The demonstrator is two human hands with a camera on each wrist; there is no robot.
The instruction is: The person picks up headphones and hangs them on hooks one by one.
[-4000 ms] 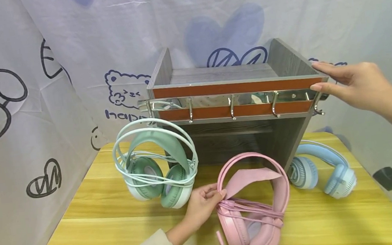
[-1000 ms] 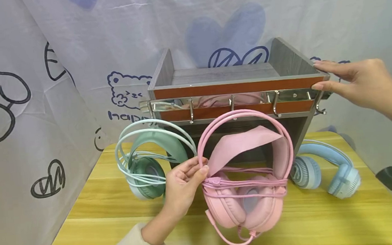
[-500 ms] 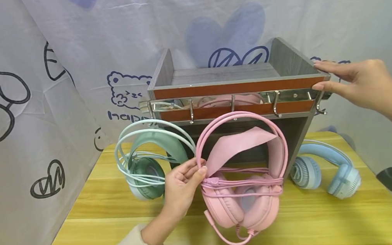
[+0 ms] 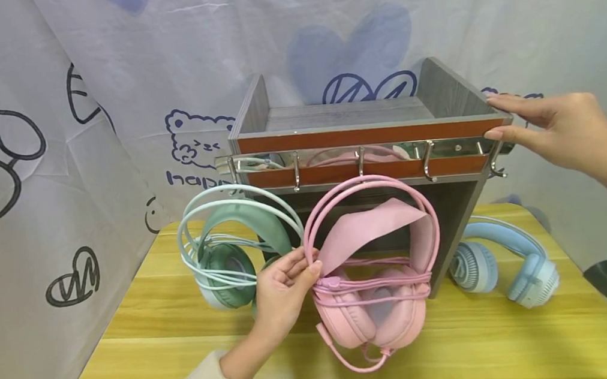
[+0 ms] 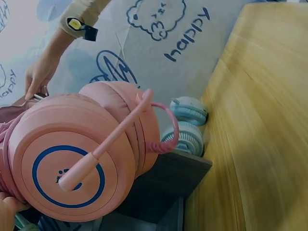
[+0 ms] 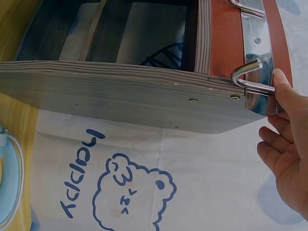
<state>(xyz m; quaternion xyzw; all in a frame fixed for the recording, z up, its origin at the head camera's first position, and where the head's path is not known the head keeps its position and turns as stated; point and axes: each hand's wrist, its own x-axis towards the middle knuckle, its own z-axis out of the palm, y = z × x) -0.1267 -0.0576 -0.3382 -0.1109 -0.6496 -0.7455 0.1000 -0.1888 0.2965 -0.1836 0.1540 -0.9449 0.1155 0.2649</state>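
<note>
My left hand pinches the left side of a pink headset by its band, in front of the shelf unit. The top of its band overlaps the lower end of the middle metal hook. Pink cable is wound round the headset, and its microphone boom shows in the left wrist view. My right hand grips the right front corner of the grey wooden shelf, thumb on the end of the hook rail. A green headset hangs at the leftmost hook, partly hidden by my left hand.
Light blue headphones lie on the wooden table, right of the shelf. Further hooks, one of them a bare hook, line the shelf front. A printed white cloth hangs behind and at the sides.
Over four seconds my left hand has raised the pink headset from low over the table to the hook rail. Lately it has sunk slightly and turned a little. My right hand stays put.
</note>
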